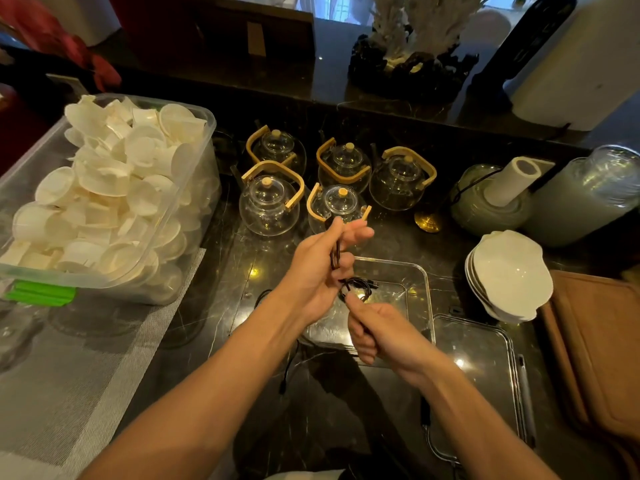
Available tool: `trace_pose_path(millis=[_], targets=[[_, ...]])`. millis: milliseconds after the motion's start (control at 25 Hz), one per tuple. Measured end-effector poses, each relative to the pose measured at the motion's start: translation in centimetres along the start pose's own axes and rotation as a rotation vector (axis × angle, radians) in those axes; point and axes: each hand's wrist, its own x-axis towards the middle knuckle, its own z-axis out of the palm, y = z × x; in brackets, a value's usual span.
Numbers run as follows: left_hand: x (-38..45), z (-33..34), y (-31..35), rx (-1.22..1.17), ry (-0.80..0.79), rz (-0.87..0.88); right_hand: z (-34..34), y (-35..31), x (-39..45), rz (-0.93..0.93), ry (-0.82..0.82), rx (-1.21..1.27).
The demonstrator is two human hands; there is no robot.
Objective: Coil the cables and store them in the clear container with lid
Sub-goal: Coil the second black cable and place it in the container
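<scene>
My left hand is raised above the clear container and grips a coil of black cable between thumb and fingers. My right hand is closed on the same cable lower down, over the container's near side. A small coiled black cable lies inside the container. The clear lid lies flat to the container's right. Another loose black cable trails on the dark counter below my left wrist.
Several glass teapots with wooden handles stand behind the container. A large plastic bin of white cups is at left, stacked white dishes and a brown board at right, glass jars at back right.
</scene>
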Motion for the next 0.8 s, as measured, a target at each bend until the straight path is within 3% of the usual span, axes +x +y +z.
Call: trace_pose_path(millis=[480, 640, 800], targets=[[-1.9, -0.2, 0.9, 0.173, -0.242, -0.074, -3.5, -3.2, 2.2, 0.108, -0.013, 0.129], [-1.8, -0.6, 1.2, 0.427, -0.266, -0.077, -3.4, -6.2, 2.7, 0.087, -0.057, 0.138], [-1.6, -1.7, 1.7, 0.733, -0.242, -0.123, -3.7, -8.6, 3.0, 0.118, 0.071, 0.055]])
